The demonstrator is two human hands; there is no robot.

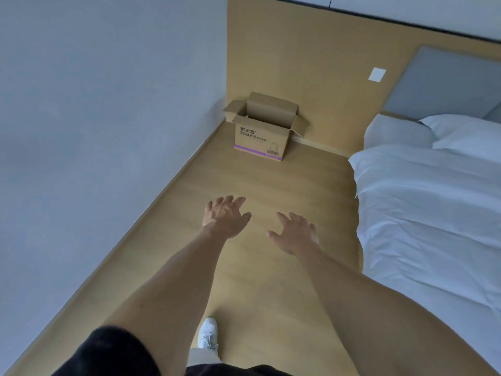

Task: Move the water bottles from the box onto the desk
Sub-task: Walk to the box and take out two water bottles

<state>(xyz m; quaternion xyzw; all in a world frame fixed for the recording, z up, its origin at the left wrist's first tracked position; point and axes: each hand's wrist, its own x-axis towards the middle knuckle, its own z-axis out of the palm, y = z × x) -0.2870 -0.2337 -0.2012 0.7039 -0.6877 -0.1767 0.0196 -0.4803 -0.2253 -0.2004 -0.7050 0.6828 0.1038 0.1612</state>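
A cardboard box [261, 139] with printed text and a purple stripe stands on the wooden floor in the far corner, its flaps open. Its inside is hidden from here, so no water bottles show. The desk is out of view. My left hand [225, 216] and my right hand [295, 232] are stretched out in front of me above the floor, fingers spread and holding nothing, well short of the box.
A bed [433, 213] with white sheets and pillows fills the right side. A grey wall [95, 131] runs along the left. Between them lies a strip of wooden floor [271, 185] leading to the box. My white shoe [208, 332] is below.
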